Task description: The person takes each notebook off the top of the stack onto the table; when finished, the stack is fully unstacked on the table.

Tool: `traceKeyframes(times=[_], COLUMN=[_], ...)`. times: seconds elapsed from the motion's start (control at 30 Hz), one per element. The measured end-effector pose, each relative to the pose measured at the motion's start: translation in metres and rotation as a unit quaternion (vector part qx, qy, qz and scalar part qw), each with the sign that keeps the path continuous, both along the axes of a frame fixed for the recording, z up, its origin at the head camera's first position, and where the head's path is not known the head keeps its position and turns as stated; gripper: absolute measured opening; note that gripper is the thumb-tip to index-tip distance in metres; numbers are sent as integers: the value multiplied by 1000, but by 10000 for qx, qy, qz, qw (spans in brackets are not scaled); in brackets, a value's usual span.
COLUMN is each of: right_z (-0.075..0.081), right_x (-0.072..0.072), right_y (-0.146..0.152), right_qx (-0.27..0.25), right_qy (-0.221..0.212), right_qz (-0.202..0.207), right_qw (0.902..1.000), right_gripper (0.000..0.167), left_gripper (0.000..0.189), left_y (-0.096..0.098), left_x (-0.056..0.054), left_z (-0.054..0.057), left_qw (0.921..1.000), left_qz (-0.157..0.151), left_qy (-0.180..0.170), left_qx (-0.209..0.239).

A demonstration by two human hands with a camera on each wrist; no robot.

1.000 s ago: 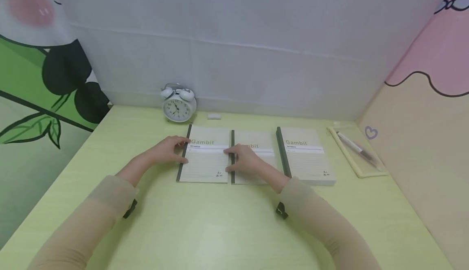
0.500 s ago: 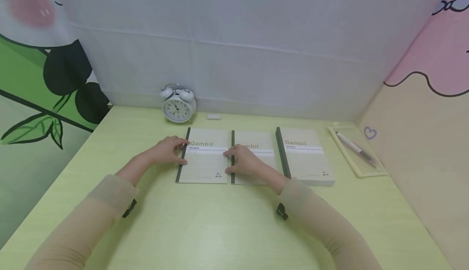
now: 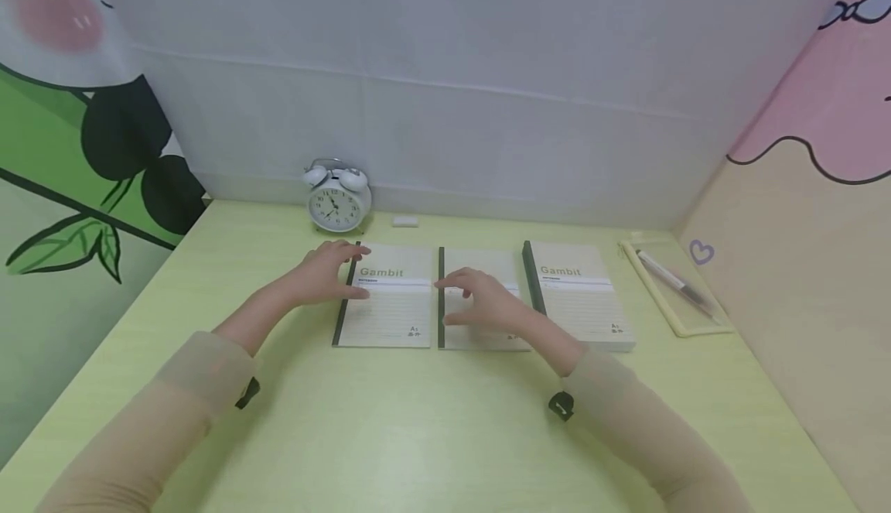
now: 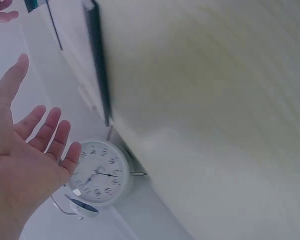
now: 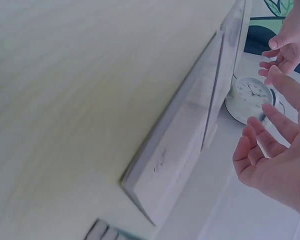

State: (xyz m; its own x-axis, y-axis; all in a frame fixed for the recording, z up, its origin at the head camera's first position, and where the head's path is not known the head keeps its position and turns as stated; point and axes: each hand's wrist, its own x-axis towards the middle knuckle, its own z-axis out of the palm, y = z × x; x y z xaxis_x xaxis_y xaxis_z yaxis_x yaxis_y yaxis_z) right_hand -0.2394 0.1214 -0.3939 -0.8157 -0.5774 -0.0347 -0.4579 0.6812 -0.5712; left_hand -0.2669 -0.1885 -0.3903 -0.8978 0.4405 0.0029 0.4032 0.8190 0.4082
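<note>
Three cream "Gambit" notebooks with dark spines lie in a row on the table. Over the spine side of the left notebook is my left hand, thumb and fingers spread and holding nothing. My right hand hovers above the middle notebook, its fingers loosely bent and nothing between them; it hides part of that cover. To the right lies the right notebook, which looks thicker than the others. In the left wrist view, the left palm appears apart from the notebook edge.
A white alarm clock stands at the back left, beside a small white block. At the right lies a clear pouch with a yellow edge, with a pen on or in it. A pale wall backs the table.
Both hands have let go of the left notebook's edges and lifted. The right hand has shifted right. Earlier, the left notebook slid slightly toward me; now it lies level with the middle one.
</note>
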Motion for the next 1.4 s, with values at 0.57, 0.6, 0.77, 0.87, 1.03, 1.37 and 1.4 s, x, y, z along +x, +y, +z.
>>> traceKeyframes(times=[0.57, 0.6, 0.77, 0.87, 1.03, 1.37, 1.4], right_z=[33, 35, 38, 37, 34, 26, 24], right_x=[7, 7, 6, 6, 6, 8, 8], right_y=[75, 80, 107, 124, 150, 201, 206], right_qx=[-237, -270, -407, -457, -472, -311, -305], right_qy=[819, 845, 980, 1113, 1330, 821, 759], right_qz=[-67, -107, -262, -317, -453, -1087, -1107], right_qw=[9963, 9960, 9940, 9922, 9889, 9902, 9905], right_gripper=[57, 58, 59, 60, 59, 62, 62], left_gripper=[86, 87, 90, 92, 97, 100, 100], left_y=[52, 56, 76, 90, 115, 159, 164], left_x=[27, 28, 32, 34, 34, 34, 33], left_z=[31, 31, 30, 27, 21, 2, 0], left_qw=[9987, 9984, 9959, 9947, 9932, 9849, 9838], left_qz=[-22, -30, -126, -151, -183, -592, -621], left_qy=[92, 82, 113, 74, -16, -182, -249], left_qx=[504, 567, 891, 1014, 1154, 1617, 1666])
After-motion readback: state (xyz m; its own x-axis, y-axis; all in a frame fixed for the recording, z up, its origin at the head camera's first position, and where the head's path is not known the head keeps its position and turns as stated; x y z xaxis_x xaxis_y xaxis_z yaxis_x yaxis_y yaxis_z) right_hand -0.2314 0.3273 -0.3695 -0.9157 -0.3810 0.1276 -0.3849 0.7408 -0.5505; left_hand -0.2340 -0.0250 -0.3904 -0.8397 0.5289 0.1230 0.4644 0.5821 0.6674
